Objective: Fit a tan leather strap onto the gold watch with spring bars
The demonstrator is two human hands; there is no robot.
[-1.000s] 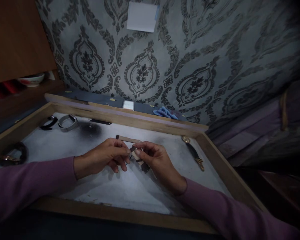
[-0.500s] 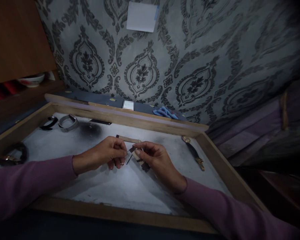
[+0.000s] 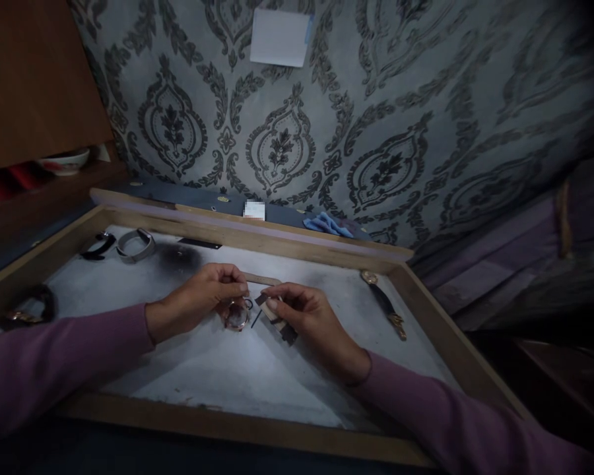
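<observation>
My left hand [image 3: 205, 297] is closed, its thumb and fingers pinching a round gold-rimmed watch case [image 3: 237, 316] that hangs below the fingertips. In my right hand [image 3: 314, 320] is a beige and dark brown strap piece [image 3: 276, 315], gripped between thumb and fingers. A thin dark stick-like piece [image 3: 256, 315] shows between the two hands. Behind them a light brown strap [image 3: 261, 280] lies on the white tray surface, partly hidden by my fingers. The hands are close together but apart.
Around the white surface runs a wooden frame [image 3: 237, 422]. Inside it lie a grey watch [image 3: 136, 249], dark watches [image 3: 98, 246] at the left, a dark flat strip [image 3: 200, 243] and a black-strapped gold watch [image 3: 386, 303] at the right. A blue cloth [image 3: 327, 224] is behind.
My left hand has risen slightly and its fingers have shifted, so the round watch case now shows below them. My right hand has barely moved.
</observation>
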